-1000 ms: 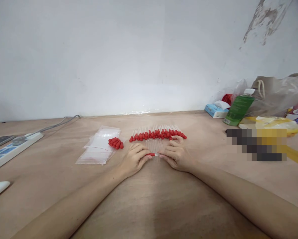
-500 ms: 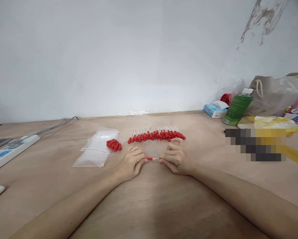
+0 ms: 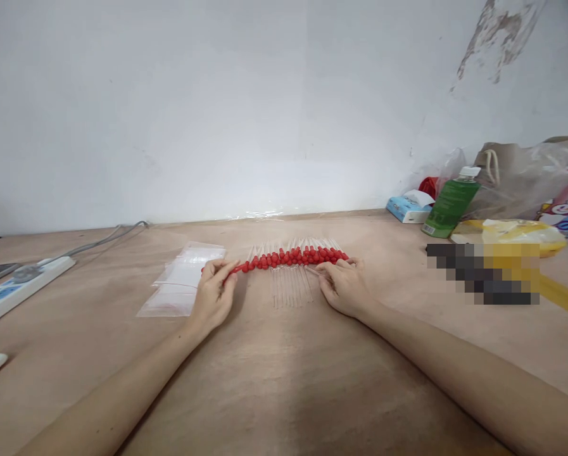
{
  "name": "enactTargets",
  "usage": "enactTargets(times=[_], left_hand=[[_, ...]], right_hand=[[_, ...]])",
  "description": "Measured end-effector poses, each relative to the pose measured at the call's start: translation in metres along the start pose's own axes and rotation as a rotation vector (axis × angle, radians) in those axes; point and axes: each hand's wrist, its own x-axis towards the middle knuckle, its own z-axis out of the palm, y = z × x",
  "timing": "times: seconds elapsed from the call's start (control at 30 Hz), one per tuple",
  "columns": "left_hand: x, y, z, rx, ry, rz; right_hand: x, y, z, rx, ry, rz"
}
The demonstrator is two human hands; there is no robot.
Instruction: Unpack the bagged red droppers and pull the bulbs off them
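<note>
Tabletop of tan wood [image 3: 246,380]: across it, row of slender clear red-bulbed droppers [image 3: 307,255]; just nearer, bare thin clear tubes [image 3: 288,289], liable to roll askew if brushed. Pinched in right hand [image 3: 344,285], apparently, one clear tube [image 3: 313,270]; in left hand [image 3: 214,292], small red rounded bulb [image 3: 238,268].

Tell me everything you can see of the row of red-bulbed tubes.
The row of red-bulbed tubes lies flat across the table, bulbs toward the person, thin clear stems pointing to the wall. The bulbs look rubbery and crowd together, overlapping; the stems look like glass or plastic. Bare clear tubes lie just in front. The left hand is by its left end, the right hand by its right; contact is unclear.
</note>
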Motion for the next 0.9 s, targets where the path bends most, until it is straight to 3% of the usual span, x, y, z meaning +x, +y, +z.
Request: enactTargets(times=[0.2,0.3,0.4,0.57,0.67,0.9], left_hand=[[0.021,-0.022,-0.025,-0.052,0.048,-0.249],[0.029,-0.035,-0.039,0.012,0.067,-0.285],[0.033,-0.042,-0.048,0.071,0.007,-0.291],[0.036,-0.031,-0.046,0.141,-0.211,-0.139],[0.038,-0.021,-0.039,0.298,-0.334,0.001],[0.037,-0.016,-0.027,0.569,-0.335,0.091]], right_hand=[[0.002,-0.004,0.001,-0.003,-0.039,0.002],[0.002,-0.007,-0.003,0.043,-0.082,-0.049],[0.001,-0.009,-0.007,0.065,-0.125,-0.110],[0.000,-0.008,-0.011,0.081,-0.172,-0.140],[0.000,-0.008,-0.012,0.090,-0.181,-0.166],[0.002,-0.007,-0.011,0.083,-0.204,-0.196]])
